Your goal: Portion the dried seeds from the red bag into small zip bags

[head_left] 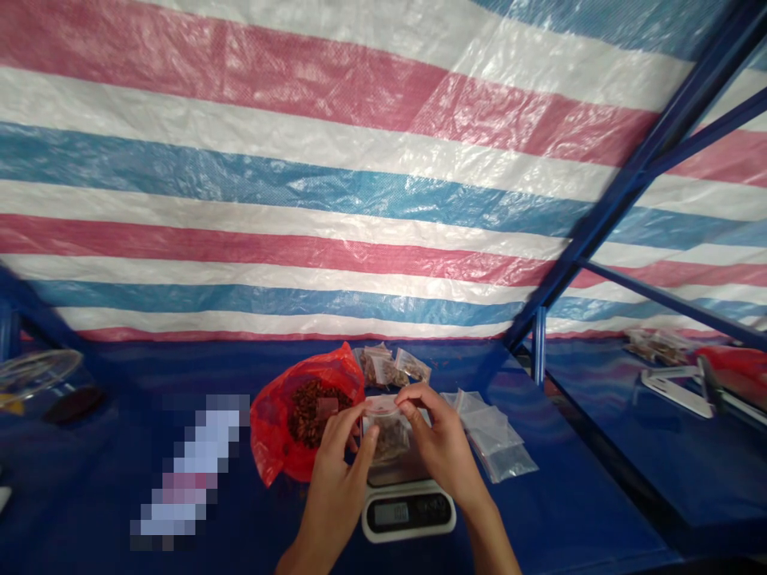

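Clear zip pouch (pixel 388 431), brown pieces inside, sits upright on the platform of the digital scale (pixel 408 511). Left hand (pixel 336 471): fingertips pinched on the pouch's upper left edge. Right hand (pixel 440 439): thumb and forefinger closed on the top strip at its right end. Red plastic bag (pixel 281 423), open, same brown material, just left of the scale. Filled pouches (pixel 389 366) lie behind it; a stack of empty pouches (pixel 491 435) lies to the right. All rests on the blue table (pixel 89 511), with a striped tarp (pixel 359 160) behind.
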A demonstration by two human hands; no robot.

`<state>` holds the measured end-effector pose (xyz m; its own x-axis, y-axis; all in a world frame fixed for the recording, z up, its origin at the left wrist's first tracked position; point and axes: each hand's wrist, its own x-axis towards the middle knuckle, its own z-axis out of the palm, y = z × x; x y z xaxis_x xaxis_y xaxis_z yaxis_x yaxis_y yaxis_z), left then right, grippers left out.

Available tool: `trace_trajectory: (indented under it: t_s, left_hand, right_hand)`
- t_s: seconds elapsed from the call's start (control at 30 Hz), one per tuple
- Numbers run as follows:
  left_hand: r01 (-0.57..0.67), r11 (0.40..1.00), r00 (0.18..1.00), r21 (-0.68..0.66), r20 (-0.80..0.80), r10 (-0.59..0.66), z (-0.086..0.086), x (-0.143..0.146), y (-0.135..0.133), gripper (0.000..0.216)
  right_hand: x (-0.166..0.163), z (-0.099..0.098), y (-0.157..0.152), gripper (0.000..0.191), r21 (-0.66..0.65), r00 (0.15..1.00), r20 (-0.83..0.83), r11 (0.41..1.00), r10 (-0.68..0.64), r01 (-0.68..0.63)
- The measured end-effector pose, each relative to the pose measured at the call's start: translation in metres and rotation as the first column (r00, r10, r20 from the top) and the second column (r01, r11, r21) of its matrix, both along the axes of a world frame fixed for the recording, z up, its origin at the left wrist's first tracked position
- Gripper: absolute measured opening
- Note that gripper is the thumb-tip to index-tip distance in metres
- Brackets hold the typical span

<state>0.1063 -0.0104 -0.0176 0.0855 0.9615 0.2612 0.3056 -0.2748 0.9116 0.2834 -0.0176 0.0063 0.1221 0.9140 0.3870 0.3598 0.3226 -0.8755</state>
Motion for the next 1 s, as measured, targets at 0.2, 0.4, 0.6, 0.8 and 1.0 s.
trace_trajectory:
  t_s: [0.2,0.4,0.6,0.8,1.0]
  left_hand:
    - [-0.012,0.993,0.977,-0.121,0.211,0.037,0.008,-0.002,0.003,0.037]
    - [-0.068,0.992,0.974,-0.102,0.21,0.088,0.016,-0.009,0.001,0.038]
    - [-0.085,0.988,0.963,-0.125,0.243,0.114,0.02,-0.008,0.001,0.042]
    - [-0.089,0.985,0.96,-0.147,0.25,0.124,0.022,-0.004,0.001,0.045]
    - [-0.089,0.985,0.964,-0.151,0.236,0.123,0.017,-0.003,0.005,0.041]
  right_hand:
    - [-0.017,0.005,-0.005,0.025,-0.009,0.993,-0.12,1.0,0.009,-0.01]
    - [-0.025,0.002,-0.003,0.019,0.011,0.995,-0.093,1.0,-0.027,0.028]
    - [-0.032,0.0,-0.002,0.022,0.05,0.997,-0.064,0.998,-0.041,0.044]
    - [-0.037,0.001,0.0,0.022,0.037,0.997,-0.026,0.996,-0.077,0.078]
    - [-0.044,0.004,0.002,0.022,0.041,0.994,-0.085,0.997,-0.062,0.066]
